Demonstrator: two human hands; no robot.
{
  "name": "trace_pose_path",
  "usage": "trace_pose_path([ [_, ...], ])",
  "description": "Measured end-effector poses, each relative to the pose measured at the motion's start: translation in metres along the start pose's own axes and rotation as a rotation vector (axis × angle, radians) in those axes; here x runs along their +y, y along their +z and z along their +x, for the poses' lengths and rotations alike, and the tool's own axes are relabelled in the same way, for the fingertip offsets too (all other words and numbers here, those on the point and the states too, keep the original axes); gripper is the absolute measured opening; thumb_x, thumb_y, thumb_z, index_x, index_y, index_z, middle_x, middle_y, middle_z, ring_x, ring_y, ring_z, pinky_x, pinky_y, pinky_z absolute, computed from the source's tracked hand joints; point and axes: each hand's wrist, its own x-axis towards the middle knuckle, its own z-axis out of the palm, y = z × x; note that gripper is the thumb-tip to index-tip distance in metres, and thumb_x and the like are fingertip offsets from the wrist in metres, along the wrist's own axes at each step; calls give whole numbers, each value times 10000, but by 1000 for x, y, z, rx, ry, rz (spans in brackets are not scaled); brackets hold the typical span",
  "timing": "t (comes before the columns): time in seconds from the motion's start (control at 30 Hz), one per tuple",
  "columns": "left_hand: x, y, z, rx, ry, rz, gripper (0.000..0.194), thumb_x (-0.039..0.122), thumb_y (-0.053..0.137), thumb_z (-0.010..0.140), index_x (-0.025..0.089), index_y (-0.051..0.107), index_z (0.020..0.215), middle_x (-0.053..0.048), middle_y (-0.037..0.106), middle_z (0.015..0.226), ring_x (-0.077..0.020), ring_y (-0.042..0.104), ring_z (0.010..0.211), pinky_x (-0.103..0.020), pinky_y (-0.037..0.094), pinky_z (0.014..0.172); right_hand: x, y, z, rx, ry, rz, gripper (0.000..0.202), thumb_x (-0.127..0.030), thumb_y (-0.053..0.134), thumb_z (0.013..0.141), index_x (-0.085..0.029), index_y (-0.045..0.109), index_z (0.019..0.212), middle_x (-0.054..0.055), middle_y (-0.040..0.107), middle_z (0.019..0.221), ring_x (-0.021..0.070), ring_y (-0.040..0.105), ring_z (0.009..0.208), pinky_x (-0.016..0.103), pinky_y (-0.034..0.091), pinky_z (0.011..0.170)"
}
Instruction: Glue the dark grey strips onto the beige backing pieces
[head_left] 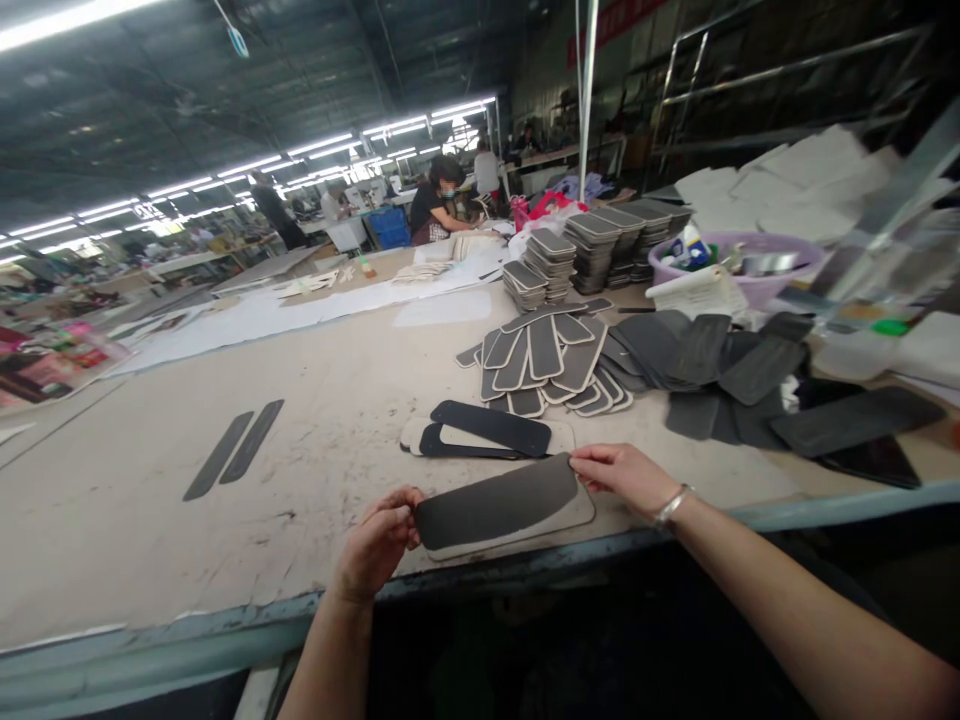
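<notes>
At the near edge of the work table (300,540), a dark grey panel (491,502) is held above or upon a larger pale panel (559,518); whether the two touch along their whole length cannot be determined. The dark panel is long, matt and smooth-faced, rounded at its lower right, with pale margin showing beneath it along the near side and at the right end. It lies between the two hands: the left hand (379,535) is closed on its left end, thumb uppermost, while the right hand (619,478), with a bracelet (670,507) at the wrist, pinches its upper right corner between thumb and fingers. Whether either grip also takes in the pale panel cannot be told. Just beyond the dark panel, black strips (491,428) overlap on another pale piece. Well to the left, a pair of dark strips (217,455) lies side by side, slightly apart. Farther off rests a loose pile of pale-edged panels (545,347), with a heap of dark pieces (697,355) to its right. Behind these stand neat stacks (551,262) and a lilac basin (806,262) of mixed articles. Beyond, a co-worker (435,208) leans over the table.
</notes>
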Motion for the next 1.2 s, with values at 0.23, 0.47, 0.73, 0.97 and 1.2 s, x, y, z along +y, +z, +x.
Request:
trace_pose_path([
  [0.23, -14, -13, 4, 185, -128, 334, 276, 314, 706, 631, 147, 522, 752, 57, 449, 553, -28, 347, 430, -146, 218, 404, 3, 0, 0, -25, 22, -295, 256, -424, 538, 739, -179, 595, 784, -37, 525, 564, 88, 494, 515, 182, 373, 435],
  [0.47, -28, -11, 13, 255, -285, 538, 327, 321, 721, 546, 157, 486, 704, 52, 512, 511, -55, 415, 411, -164, 267, 405, 14, 2, 4, 87, -46, -665, 219, -340, 540, 710, -195, 558, 873, -40, 589, 576, 126, 550, 529, 244, 416, 547],
  [0.73, -37, -23, 22, 336, -195, 818, 355, 331, 718, 555, 173, 471, 756, 64, 512, 530, -86, 468, 466, -188, 332, 461, 15, 1, 4, 128, -142, -853, 156, -336, 559, 709, -227, 503, 805, -56, 636, 624, 141, 588, 613, 261, 414, 617],
  [0.97, -39, -19, 19, 350, -212, 929, 267, 322, 669, 628, 176, 481, 749, 41, 535, 551, -92, 498, 466, -196, 347, 461, 14, 3, 3, 108, -229, -960, 152, -355, 547, 720, -233, 483, 784, -52, 647, 636, 141, 598, 610, 258, 412, 594],
  [1.2, -33, -11, 19, 418, -232, 1135, 260, 337, 695, 605, 190, 510, 714, 23, 579, 607, -117, 545, 568, -201, 338, 494, 25, -2, 8, 98, -307, -987, 219, -415, 551, 695, -231, 485, 794, -42, 623, 604, 134, 583, 540, 241, 402, 507],
])
